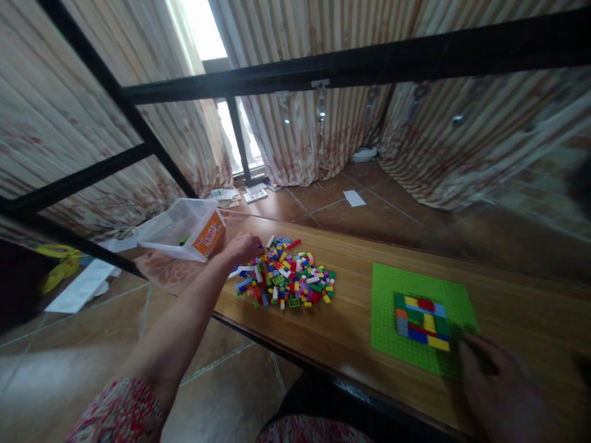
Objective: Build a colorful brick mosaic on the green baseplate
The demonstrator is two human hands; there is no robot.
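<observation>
My left hand (244, 247) reaches to the far left edge of a heap of small toy building bricks (295, 274) in many colours. Its fingers are curled down and pressed together, and the fingertips are mostly hidden, so anything in them is hard to make out. A green studded baseplate (383, 338) lies to the right of the heap. On it sits a roughly square patch of joined bricks (422, 320) in yellow, red, blue, green and orange. My right hand (501, 384), smeared by motion, is at the plate's right edge; whether it touches the plate is unclear.
The wooden bench top (351, 246) carries the bricks and plate. A clear plastic tub (180, 224) with an orange label stands at its left end. A black metal frame (295, 77) crosses beyond, before striped curtains (323, 135). Papers (354, 197) lie on the tiled floor.
</observation>
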